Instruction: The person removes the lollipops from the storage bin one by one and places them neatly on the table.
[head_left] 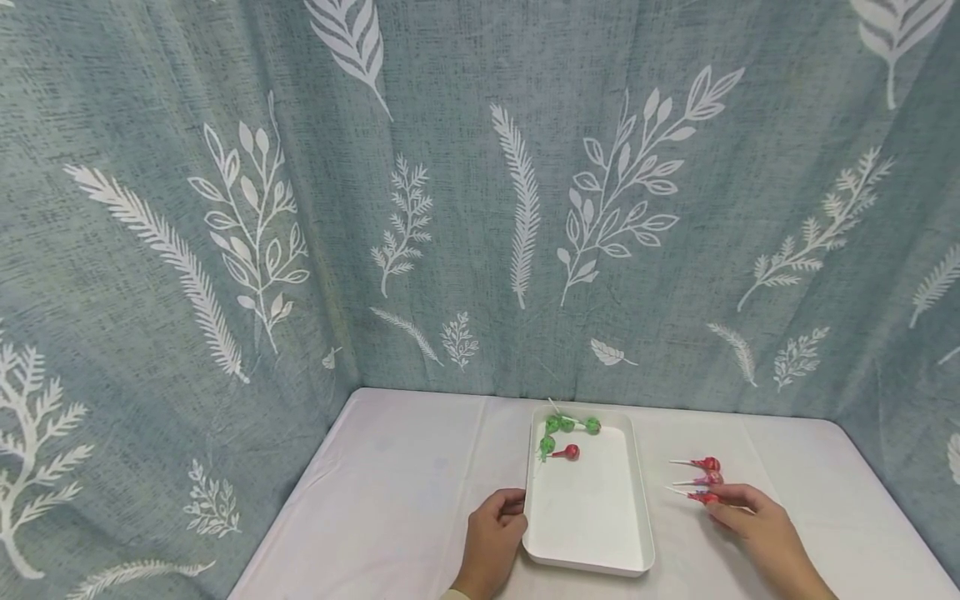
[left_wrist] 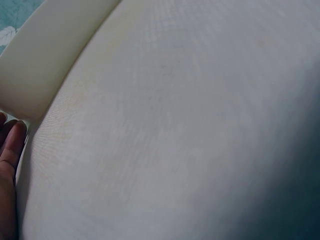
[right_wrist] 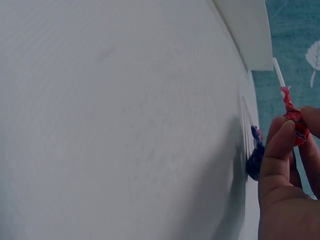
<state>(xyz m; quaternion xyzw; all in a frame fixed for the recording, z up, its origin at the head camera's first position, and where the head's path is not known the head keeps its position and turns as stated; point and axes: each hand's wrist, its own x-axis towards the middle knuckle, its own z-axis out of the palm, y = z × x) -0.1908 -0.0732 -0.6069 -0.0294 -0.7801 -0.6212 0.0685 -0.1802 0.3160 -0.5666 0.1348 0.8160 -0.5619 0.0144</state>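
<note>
The right hand pinches a red-wrapped lollipop by its head, thumb against fingertips, the white stick pointing away from the fingers, leftward in the head view. Whether that lollipop is touching the worktop or just above it, I cannot tell. Just beyond these fingertips lie two more on the worktop: a pinkish lollipop close beside the pinched one, and a plain red lollipop a little farther from the hand. Their sticks run nearly parallel, also to the left. The right wrist view shows a dark blue wrapper just beside the fingers; which lollipop in the head view it belongs to is hard to say.

The left hand rests against the white tray, its fingers loosely bent and touching the outside of the wall nearest to it. A pale cuff shows at its wrist. The tray lies between the two hands, with bare worktop separating it from the right one. Inside it, at the end farther from the left hand, four green lollipops lie bunched, one stick reaching over the far rim, and another red lollipop lies just on the near side of them. Beyond both hands hangs a blue-green curtain printed with white leaves
</note>
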